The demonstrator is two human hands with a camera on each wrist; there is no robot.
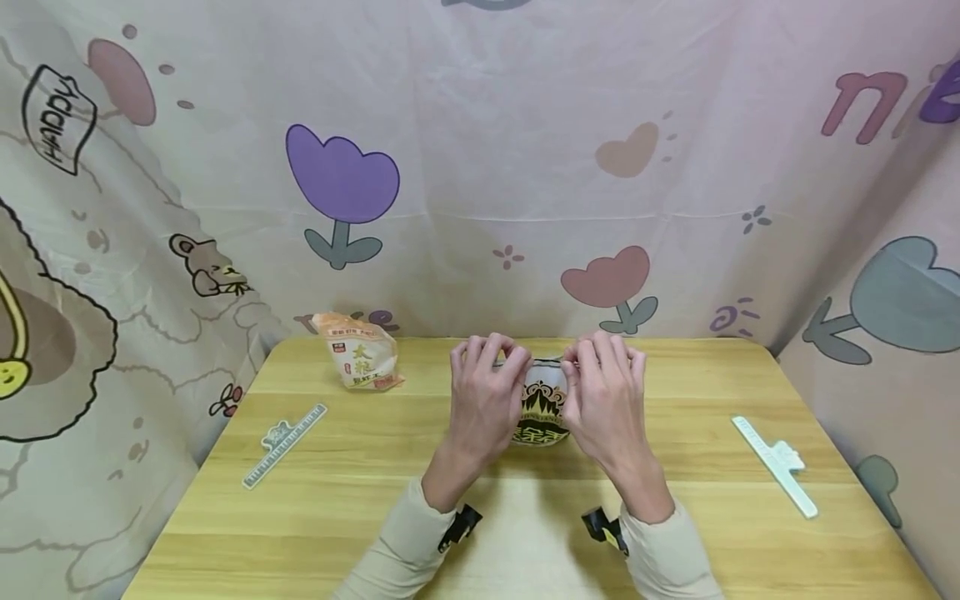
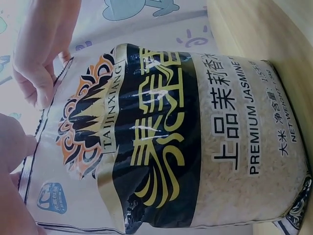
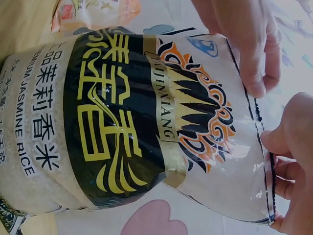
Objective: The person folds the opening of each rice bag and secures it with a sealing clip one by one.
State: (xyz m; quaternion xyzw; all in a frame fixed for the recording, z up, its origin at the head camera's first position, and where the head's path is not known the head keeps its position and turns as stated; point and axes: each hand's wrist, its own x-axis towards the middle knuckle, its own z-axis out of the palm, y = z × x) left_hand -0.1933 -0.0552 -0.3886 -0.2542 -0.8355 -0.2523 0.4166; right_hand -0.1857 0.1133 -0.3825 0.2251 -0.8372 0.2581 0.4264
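Note:
A clear plastic bag of jasmine rice [image 2: 156,137] stands upright on the table, its black and gold label facing me. Rice fills the lower part, while the upper part is slack. My left hand [image 1: 487,392] pinches the bag's top edge on the left side. On the right side, the thumb and fingers of my right hand [image 1: 607,400] pinch the same edge. Between the hands, the dark top seam [image 3: 259,115] runs nearly straight in the right wrist view. In the head view both hands cover the sides of the bag.
An orange and white packet [image 1: 363,354] stands at the back left of the wooden table [image 1: 337,533]. A pale ruler-like clip [image 1: 285,446] lies at the left, and another pale long clip [image 1: 776,467] at the right. A printed curtain [image 1: 465,167] hangs behind.

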